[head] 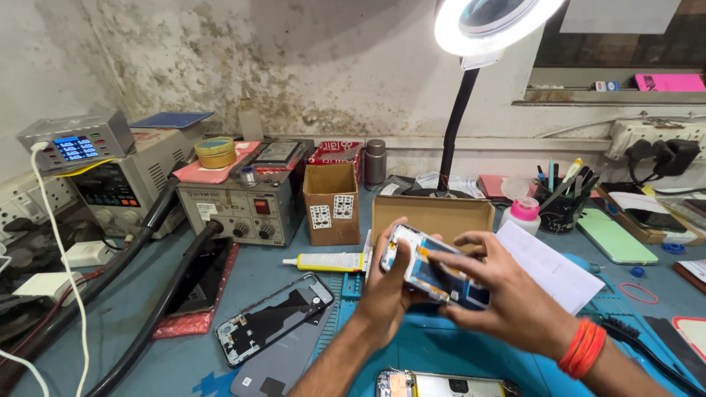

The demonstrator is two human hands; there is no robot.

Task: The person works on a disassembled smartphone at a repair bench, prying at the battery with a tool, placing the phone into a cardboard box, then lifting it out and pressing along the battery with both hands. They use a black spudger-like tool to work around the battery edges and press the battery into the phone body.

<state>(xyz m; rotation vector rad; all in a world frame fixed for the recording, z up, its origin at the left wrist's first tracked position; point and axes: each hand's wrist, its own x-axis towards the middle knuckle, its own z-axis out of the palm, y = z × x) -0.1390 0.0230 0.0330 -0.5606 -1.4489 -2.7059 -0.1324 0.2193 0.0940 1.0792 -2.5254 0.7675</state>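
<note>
Both my hands hold an opened phone body [430, 270] with a pale frame and exposed blue and dark insides, raised above the blue mat [426, 345]. My left hand [386, 294] grips its left end from below. My right hand [500, 294], with orange threads at the wrist, clasps its right end, fingers laid across the top. A phone frame with a dark inner plate [273, 317] lies on a grey back cover [283, 360] to the left. Another opened phone [441, 384] lies at the bottom edge.
A ring lamp [489, 26] hangs overhead on a black neck. Cardboard boxes [332, 202], a glue tube [323, 261], a rework station [243, 206] and a power supply [77, 143] stand behind. A tool cup [562, 198], a green phone back [616, 235] and white paper [548, 265] sit right.
</note>
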